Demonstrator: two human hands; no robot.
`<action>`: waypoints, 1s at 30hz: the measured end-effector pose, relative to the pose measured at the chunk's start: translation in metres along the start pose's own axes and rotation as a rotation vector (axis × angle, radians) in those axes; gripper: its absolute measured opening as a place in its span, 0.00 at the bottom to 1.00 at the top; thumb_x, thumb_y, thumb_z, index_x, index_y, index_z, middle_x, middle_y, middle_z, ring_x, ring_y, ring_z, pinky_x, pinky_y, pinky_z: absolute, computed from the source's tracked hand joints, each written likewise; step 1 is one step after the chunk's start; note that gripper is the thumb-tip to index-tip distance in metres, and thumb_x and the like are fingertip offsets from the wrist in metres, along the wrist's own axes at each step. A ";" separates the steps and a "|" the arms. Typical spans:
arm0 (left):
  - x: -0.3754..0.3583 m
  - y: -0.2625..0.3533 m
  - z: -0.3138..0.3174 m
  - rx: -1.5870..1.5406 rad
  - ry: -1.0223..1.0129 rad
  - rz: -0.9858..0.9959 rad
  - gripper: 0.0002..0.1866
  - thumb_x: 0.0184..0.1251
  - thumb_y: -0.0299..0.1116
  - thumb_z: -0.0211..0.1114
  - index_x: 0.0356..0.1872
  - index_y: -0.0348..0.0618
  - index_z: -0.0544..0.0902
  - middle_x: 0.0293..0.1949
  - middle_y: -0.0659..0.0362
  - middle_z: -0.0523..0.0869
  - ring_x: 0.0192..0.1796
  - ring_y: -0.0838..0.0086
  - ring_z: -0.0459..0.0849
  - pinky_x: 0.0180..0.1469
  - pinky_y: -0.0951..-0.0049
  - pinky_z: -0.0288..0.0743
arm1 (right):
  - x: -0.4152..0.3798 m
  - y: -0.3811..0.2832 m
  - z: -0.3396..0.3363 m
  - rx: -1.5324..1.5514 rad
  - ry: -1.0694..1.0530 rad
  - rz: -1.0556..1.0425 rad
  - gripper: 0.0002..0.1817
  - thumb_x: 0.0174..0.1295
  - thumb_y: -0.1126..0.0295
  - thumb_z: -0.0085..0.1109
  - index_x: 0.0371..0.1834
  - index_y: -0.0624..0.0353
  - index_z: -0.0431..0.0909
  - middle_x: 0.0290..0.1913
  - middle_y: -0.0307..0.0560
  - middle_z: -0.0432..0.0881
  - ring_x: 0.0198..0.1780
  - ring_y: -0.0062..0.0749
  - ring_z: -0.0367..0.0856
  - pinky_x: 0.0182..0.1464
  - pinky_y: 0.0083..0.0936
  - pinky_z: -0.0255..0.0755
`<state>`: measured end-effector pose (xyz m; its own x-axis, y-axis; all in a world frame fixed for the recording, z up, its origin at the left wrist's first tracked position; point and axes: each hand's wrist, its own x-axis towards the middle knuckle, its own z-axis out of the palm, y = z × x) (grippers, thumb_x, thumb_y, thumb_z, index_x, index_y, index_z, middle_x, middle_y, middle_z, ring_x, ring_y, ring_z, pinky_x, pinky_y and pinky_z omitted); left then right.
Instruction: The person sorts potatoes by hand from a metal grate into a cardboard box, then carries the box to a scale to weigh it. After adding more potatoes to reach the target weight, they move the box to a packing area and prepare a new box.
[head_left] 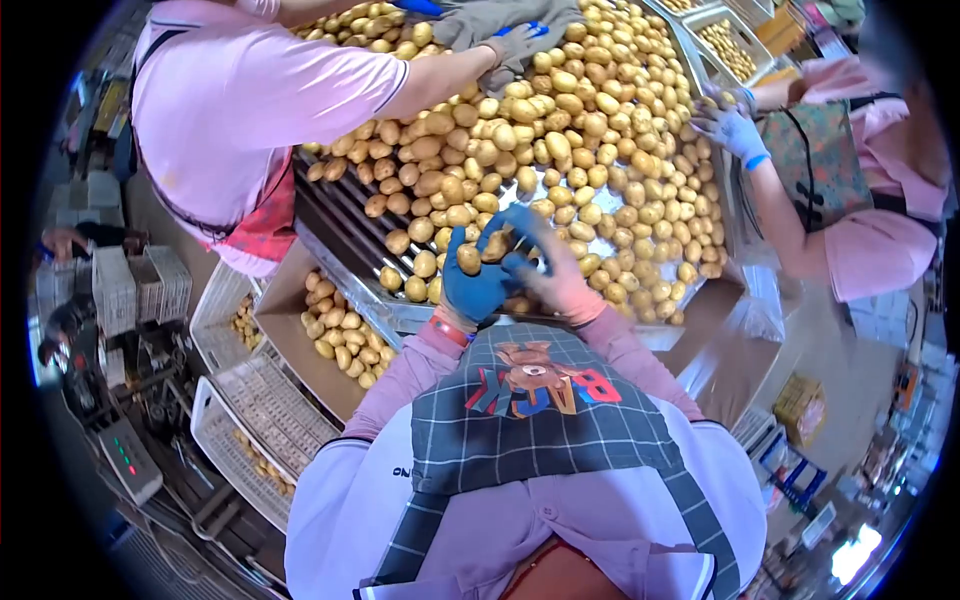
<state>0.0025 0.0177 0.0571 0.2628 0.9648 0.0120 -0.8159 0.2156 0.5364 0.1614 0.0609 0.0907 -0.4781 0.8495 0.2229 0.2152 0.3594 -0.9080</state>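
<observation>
Both my hands wear blue gloves and are close together at the near edge of a heap of potatoes. My left hand has its fingers around a potato. Beside it, on the right, my right hand is smeared by motion, its fingers curved near a darker potato; whether it grips that one cannot be made out. Under and beyond my hands are metal slats with loose potatoes on them.
Co-workers stand at the left and right, their gloved hands over the heap. A cardboard box holding potatoes is at the near left, with white crates beside it. Another crate is at the back right.
</observation>
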 end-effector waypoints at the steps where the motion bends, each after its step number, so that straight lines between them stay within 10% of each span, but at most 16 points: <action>1: -0.001 0.001 0.000 -0.352 0.085 -0.066 0.32 0.73 0.57 0.43 0.71 0.52 0.63 0.71 0.51 0.64 0.72 0.58 0.62 0.72 0.48 0.55 | 0.001 0.007 -0.004 0.055 0.120 0.063 0.29 0.59 0.69 0.62 0.66 0.59 0.70 0.63 0.53 0.74 0.65 0.42 0.72 0.68 0.33 0.62; 7: -0.023 0.032 0.002 -0.772 0.187 0.026 0.36 0.70 0.63 0.45 0.71 0.53 0.65 0.71 0.49 0.64 0.70 0.56 0.66 0.69 0.46 0.60 | -0.001 0.031 -0.030 0.320 0.333 0.387 0.17 0.68 0.75 0.51 0.58 0.70 0.74 0.54 0.50 0.80 0.55 0.31 0.78 0.61 0.25 0.70; 12: -0.079 0.062 -0.020 -0.767 0.297 0.272 0.38 0.68 0.66 0.45 0.69 0.49 0.67 0.67 0.45 0.68 0.58 0.59 0.75 0.57 0.57 0.73 | -0.024 0.033 0.017 0.336 0.098 0.468 0.18 0.71 0.69 0.50 0.57 0.71 0.75 0.53 0.52 0.80 0.55 0.35 0.79 0.62 0.29 0.70; 23: -0.273 0.079 -0.060 -0.603 0.388 0.955 0.35 0.70 0.63 0.46 0.69 0.53 0.68 0.68 0.48 0.68 0.72 0.53 0.61 0.73 0.37 0.45 | -0.010 0.017 0.130 0.233 -0.504 0.381 0.16 0.69 0.72 0.49 0.53 0.71 0.78 0.49 0.50 0.83 0.51 0.32 0.80 0.58 0.27 0.70; 30: -0.357 0.080 -0.083 -0.724 0.466 1.267 0.37 0.68 0.64 0.49 0.67 0.46 0.67 0.66 0.47 0.68 0.69 0.55 0.66 0.71 0.48 0.58 | -0.011 -0.011 0.180 0.345 -0.715 0.413 0.17 0.69 0.77 0.48 0.58 0.72 0.73 0.53 0.49 0.80 0.54 0.29 0.78 0.61 0.23 0.68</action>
<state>-0.1992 -0.2974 0.0258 -0.8449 0.4954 -0.2018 -0.4764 -0.8684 -0.1376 0.0113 -0.0218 0.0345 -0.8606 0.4006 -0.3145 0.2743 -0.1559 -0.9489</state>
